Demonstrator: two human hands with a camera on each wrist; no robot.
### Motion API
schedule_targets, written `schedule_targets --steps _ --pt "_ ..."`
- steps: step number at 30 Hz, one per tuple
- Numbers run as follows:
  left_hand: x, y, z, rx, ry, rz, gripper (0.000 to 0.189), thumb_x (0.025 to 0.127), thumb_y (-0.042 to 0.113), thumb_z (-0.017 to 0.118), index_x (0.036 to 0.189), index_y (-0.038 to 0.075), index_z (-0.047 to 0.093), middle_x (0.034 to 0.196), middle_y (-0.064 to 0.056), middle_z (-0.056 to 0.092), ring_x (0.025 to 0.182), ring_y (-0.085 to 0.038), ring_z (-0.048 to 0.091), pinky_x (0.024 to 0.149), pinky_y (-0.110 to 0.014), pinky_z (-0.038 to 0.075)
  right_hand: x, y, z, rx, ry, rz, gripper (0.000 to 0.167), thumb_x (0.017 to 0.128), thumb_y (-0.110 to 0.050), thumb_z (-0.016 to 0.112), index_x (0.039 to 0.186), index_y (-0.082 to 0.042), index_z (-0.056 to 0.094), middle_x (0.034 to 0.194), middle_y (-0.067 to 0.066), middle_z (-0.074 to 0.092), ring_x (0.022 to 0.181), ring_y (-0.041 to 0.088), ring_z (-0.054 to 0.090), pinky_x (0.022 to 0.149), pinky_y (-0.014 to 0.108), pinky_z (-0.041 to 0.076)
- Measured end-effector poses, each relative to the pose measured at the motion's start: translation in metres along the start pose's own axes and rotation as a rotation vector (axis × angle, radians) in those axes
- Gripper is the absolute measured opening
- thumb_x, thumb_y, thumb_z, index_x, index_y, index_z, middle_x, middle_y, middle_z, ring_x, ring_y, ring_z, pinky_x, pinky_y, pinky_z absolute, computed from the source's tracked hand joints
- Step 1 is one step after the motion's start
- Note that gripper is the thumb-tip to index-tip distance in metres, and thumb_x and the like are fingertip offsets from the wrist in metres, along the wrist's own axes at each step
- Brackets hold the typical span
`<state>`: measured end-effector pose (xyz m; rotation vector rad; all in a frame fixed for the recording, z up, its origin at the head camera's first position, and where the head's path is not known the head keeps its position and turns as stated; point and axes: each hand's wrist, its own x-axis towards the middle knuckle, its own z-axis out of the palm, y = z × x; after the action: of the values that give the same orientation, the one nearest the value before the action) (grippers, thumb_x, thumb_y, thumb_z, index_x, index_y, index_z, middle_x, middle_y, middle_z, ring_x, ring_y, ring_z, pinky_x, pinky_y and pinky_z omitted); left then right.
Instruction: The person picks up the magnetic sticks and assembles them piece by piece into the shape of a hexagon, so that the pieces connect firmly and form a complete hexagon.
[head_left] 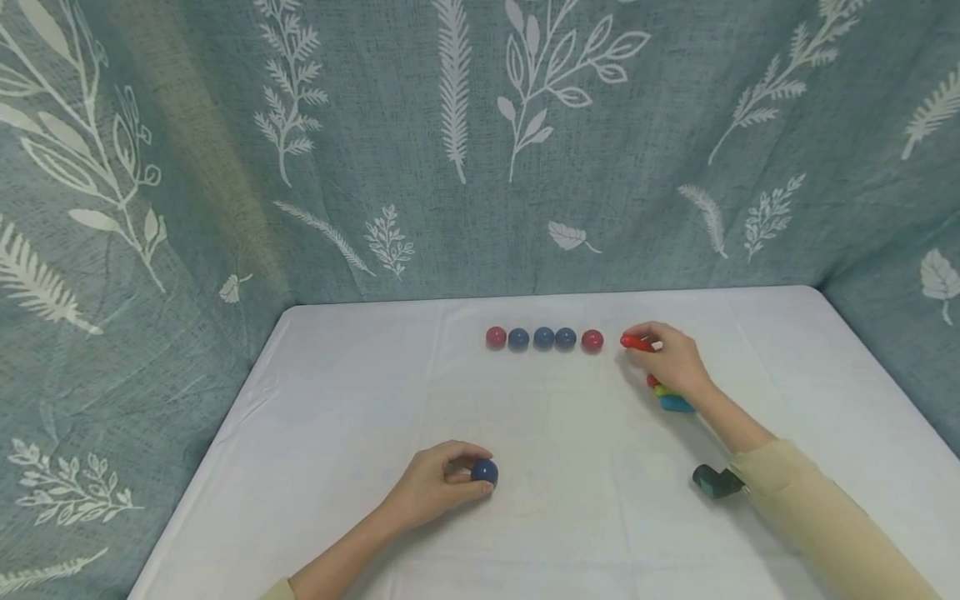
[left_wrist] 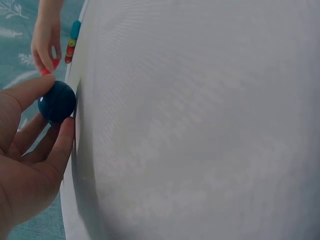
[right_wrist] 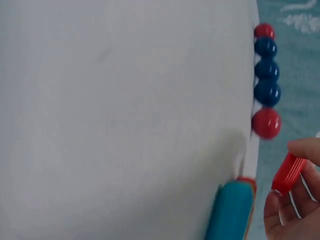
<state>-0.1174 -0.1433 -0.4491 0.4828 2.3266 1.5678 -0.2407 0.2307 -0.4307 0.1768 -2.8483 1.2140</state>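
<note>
My left hand (head_left: 467,475) rests on the white table (head_left: 345,400) near the front and pinches a dark blue ball (head_left: 484,472) between thumb and fingers; the left wrist view shows the ball (left_wrist: 56,101) close up. My right hand (head_left: 649,344) is at the far right end of a row of balls and pinches a small red ribbed piece (head_left: 634,342), which also shows in the right wrist view as the ribbed piece (right_wrist: 288,173). The row runs red ball (head_left: 495,337), three blue balls (head_left: 543,337), red ball (head_left: 592,340). A multi-coloured stick with a teal end (head_left: 675,403) lies under my right palm.
A leaf-patterned teal curtain (head_left: 480,150) closes in the table on the back and both sides. A dark wrist-worn camera (head_left: 716,481) sits by my right sleeve. The table's far edge runs just behind the row of balls.
</note>
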Motion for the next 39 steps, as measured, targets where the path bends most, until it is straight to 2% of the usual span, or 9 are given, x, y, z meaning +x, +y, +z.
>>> schedule_targets --steps 3,13,25,30,39 --pt "0.0 0.0 0.0 0.0 0.0 0.001 0.04 0.083 0.015 0.078 0.118 0.002 0.064 0.119 -0.015 0.063 0.109 -0.03 0.063 0.088 -0.026 0.051 -0.005 -0.007 0.005 0.009 -0.012 -0.022 0.031 0.093 -0.015 0.065 0.122 -0.005 0.063 0.121 0.018 0.062 0.102 0.033 0.057 0.081 0.044 0.05" --pt "0.001 -0.002 0.001 0.044 0.014 -0.004 0.04 0.083 0.018 0.078 0.118 0.004 0.065 0.117 -0.013 0.064 0.108 -0.029 0.064 0.087 -0.026 0.051 -0.026 -0.034 0.028 0.083 -0.106 -0.1 0.027 0.089 -0.012 0.07 0.116 -0.01 0.068 0.114 0.007 0.067 0.105 0.028 0.058 0.089 0.047 0.05" --pt "0.001 -0.002 0.002 0.006 0.032 -0.013 0.04 0.082 0.018 0.079 0.117 0.006 0.065 0.118 -0.011 0.064 0.109 -0.028 0.063 0.087 -0.026 0.051 -0.052 -0.063 0.062 0.155 -0.318 -0.252 0.024 0.088 -0.012 0.072 0.111 -0.016 0.069 0.107 -0.005 0.068 0.102 0.018 0.06 0.089 0.041 0.052" --pt "0.002 -0.002 0.003 -0.013 0.033 -0.012 0.039 0.082 0.017 0.079 0.117 0.006 0.066 0.117 -0.011 0.064 0.109 -0.028 0.063 0.086 -0.026 0.052 -0.062 -0.071 0.077 0.134 -0.394 -0.32 0.024 0.087 -0.013 0.073 0.11 -0.018 0.069 0.104 -0.01 0.066 0.099 0.012 0.059 0.087 0.034 0.052" --pt "0.001 -0.003 0.004 -0.053 0.022 -0.003 0.039 0.083 0.013 0.078 0.118 0.003 0.065 0.117 -0.012 0.064 0.109 -0.028 0.064 0.086 -0.025 0.051 -0.07 -0.085 0.095 0.086 -0.462 -0.412 0.023 0.084 -0.013 0.076 0.106 -0.017 0.07 0.101 -0.01 0.067 0.088 0.009 0.057 0.078 0.026 0.05"
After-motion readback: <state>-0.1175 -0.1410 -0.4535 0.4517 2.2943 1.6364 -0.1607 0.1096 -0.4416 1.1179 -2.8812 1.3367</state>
